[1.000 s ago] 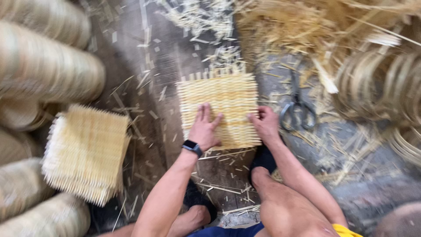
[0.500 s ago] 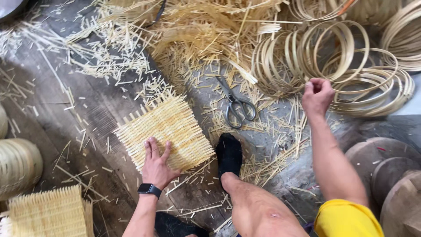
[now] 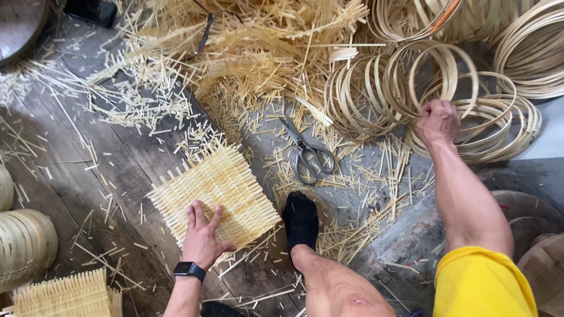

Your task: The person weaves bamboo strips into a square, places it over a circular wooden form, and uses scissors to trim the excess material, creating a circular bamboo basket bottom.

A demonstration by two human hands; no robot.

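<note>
A square woven bamboo mat (image 3: pixel 226 185) lies flat on the dark wooden floor. My left hand (image 3: pixel 202 235), with a black watch on its wrist, presses flat on the mat's near corner, fingers spread. My right hand (image 3: pixel 437 120) reaches far to the right and is closed on a thin bamboo hoop (image 3: pixel 470 126) in a pile of hoops. My black-socked foot (image 3: pixel 301 220) rests on the floor just right of the mat.
Scissors (image 3: pixel 308 155) lie between the mat and the hoops. A heap of loose bamboo strips (image 3: pixel 264 47) covers the far floor. Stacked woven baskets (image 3: pixel 23 246) and another woven mat (image 3: pixel 64 296) sit at the left. Round wooden forms (image 3: pixel 529 217) are at the right.
My right hand left the mat, swung right and took hold of a hoop in the pile. My view swung right too. The left hand stayed pressed on the mat.
</note>
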